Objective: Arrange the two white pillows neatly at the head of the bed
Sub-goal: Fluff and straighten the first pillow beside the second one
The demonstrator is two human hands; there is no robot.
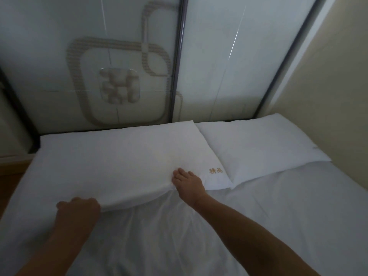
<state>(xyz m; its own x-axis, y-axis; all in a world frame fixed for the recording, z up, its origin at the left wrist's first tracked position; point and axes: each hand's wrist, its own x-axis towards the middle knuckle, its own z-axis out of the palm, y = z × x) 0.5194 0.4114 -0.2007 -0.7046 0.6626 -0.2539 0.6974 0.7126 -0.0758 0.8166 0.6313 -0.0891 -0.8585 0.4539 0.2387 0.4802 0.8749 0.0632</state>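
Two white pillows lie side by side at the head of the bed. The left pillow (123,156) is the larger in view and carries small gold embroidery near its front right corner. My left hand (79,209) grips its front edge near the left, fingers curled around the fabric. My right hand (188,185) pinches the same front edge further right, fingers on top of the pillow. The edge is lifted slightly off the sheet between my hands. The right pillow (264,148) lies flat against the wall, touching the left one.
A white sheet (258,226) covers the bed, wrinkled below my hands. Behind the pillows stands a glossy white panel (209,66) with a beige looped pattern and a dark vertical strip. A beige wall (338,96) borders the right. Wooden floor (12,172) shows at the left.
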